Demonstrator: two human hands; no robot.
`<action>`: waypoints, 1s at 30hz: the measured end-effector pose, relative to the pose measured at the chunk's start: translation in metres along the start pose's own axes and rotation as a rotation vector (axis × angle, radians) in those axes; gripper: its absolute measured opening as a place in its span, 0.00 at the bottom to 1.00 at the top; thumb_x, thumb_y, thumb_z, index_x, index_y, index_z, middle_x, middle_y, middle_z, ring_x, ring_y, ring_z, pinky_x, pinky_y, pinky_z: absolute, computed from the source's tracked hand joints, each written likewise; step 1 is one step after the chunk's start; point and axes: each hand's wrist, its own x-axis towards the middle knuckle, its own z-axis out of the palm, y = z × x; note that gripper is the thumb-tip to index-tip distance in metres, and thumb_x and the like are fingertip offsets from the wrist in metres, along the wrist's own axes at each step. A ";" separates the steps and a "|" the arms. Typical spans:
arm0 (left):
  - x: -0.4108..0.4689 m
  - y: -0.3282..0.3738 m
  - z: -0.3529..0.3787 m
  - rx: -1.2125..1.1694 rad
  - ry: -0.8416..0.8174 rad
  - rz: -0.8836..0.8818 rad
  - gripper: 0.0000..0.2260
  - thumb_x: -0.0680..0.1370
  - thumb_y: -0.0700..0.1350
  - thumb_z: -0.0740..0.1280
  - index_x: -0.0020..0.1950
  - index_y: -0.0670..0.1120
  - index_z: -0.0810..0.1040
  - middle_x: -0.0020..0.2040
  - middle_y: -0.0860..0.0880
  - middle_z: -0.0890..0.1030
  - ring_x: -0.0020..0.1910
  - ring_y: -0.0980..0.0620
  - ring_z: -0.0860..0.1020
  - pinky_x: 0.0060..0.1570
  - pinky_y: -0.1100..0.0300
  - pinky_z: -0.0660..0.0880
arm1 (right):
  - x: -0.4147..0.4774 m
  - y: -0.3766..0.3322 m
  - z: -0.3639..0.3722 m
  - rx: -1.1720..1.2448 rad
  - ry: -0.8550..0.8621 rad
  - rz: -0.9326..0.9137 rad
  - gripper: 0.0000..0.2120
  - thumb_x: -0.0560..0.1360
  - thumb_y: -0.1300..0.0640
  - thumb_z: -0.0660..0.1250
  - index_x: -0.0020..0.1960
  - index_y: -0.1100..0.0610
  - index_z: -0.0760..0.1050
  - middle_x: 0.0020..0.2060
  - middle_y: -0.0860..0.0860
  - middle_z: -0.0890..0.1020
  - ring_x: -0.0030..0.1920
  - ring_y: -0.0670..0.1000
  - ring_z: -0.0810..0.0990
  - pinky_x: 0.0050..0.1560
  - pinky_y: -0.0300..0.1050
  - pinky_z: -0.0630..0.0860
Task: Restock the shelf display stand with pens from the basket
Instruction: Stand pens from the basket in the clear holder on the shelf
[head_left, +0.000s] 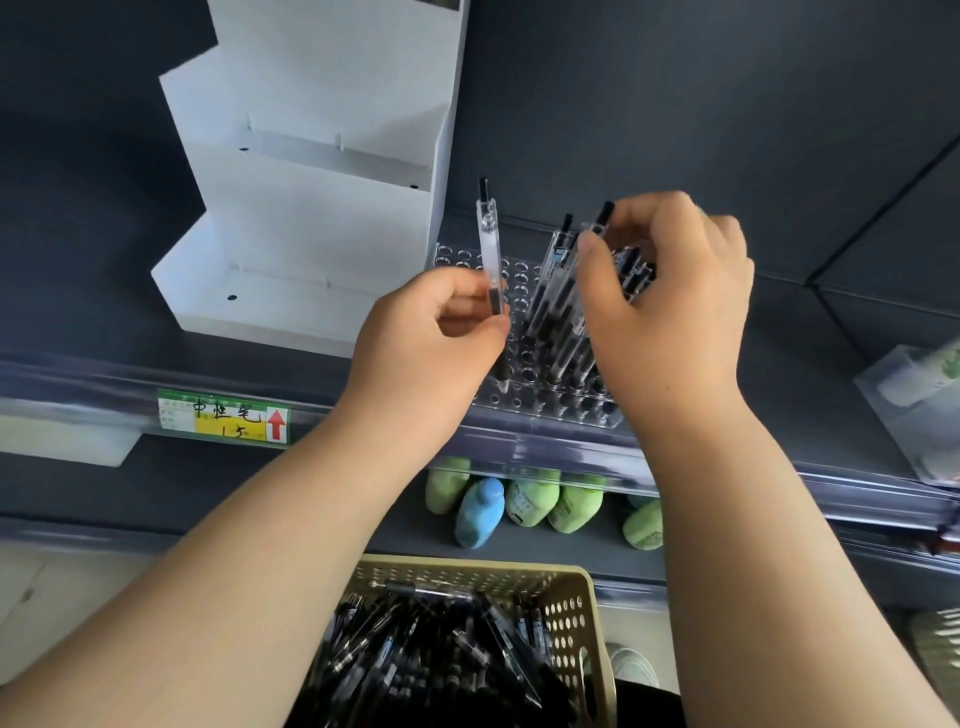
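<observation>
A clear acrylic display stand (524, 270) with rows of round holes sits on the dark shelf; several black-ink pens (558, 296) stand in its right part. My left hand (431, 338) pinches one clear pen (491, 254) upright over the stand's left side, its tip near a front hole. My right hand (670, 306) grips the top of another pen (602, 215) among the standing ones. Below, a beige perforated basket (571, 597) holds several black pens (431, 654).
A white stepped cardboard display (311, 208) stands left of the stand. A green and yellow price label (223, 415) hangs on the shelf edge. Green and blue bottles (519, 504) sit on the lower shelf. Packaged goods (919, 395) lie at the right.
</observation>
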 end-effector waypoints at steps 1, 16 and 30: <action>0.000 0.000 0.001 0.009 -0.004 0.002 0.11 0.73 0.41 0.71 0.44 0.58 0.77 0.41 0.58 0.82 0.41 0.62 0.79 0.48 0.63 0.77 | 0.001 0.000 -0.001 -0.001 0.000 0.004 0.08 0.74 0.51 0.63 0.48 0.54 0.76 0.40 0.40 0.76 0.45 0.47 0.68 0.46 0.44 0.61; 0.004 -0.002 0.006 0.074 -0.003 0.016 0.09 0.73 0.41 0.71 0.50 0.53 0.78 0.43 0.57 0.82 0.44 0.61 0.80 0.50 0.63 0.77 | 0.003 0.001 -0.002 -0.024 -0.062 0.009 0.07 0.73 0.49 0.64 0.48 0.51 0.76 0.34 0.36 0.72 0.44 0.47 0.70 0.43 0.40 0.53; 0.014 -0.002 0.007 0.218 -0.013 0.133 0.08 0.73 0.42 0.71 0.51 0.51 0.81 0.41 0.59 0.81 0.42 0.64 0.79 0.44 0.76 0.73 | 0.000 0.008 0.007 -0.135 0.007 -0.092 0.08 0.71 0.55 0.67 0.46 0.48 0.83 0.41 0.47 0.81 0.45 0.56 0.75 0.44 0.45 0.60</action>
